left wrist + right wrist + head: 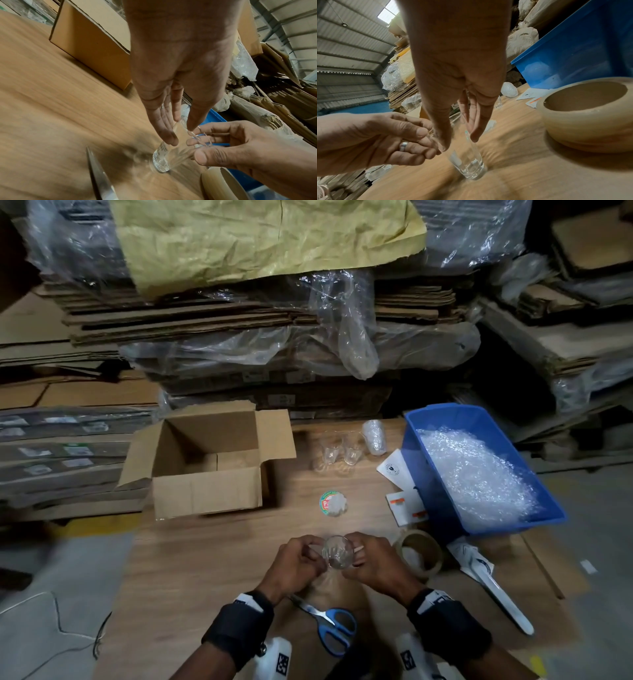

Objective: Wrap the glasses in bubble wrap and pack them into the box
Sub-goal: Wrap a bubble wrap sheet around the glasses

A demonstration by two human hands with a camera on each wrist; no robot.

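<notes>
A bare clear glass (337, 552) sits between my two hands at the table's near middle, its base down at the wooden tabletop (212, 559). My left hand (305, 559) pinches its rim from the left and my right hand (370, 559) grips it from the right. The left wrist view shows my left hand (180, 134) with its fingers along the glass (163, 158). In the right wrist view my right hand (458, 142) reaches down the glass (467, 165). Other bare glasses (337, 455) and a wrapped one (374, 437) stand further back. The open cardboard box (205, 494) is at the left.
A blue bin (431, 494) of bubble wrap (476, 474) stands at the right. A tape roll (419, 554) lies beside my right hand and blue-handled scissors (330, 626) lie under my wrists. Paper cards (406, 506), a round sticker (333, 504) and a white tool (496, 594) lie around. Stacked cardboard rises behind.
</notes>
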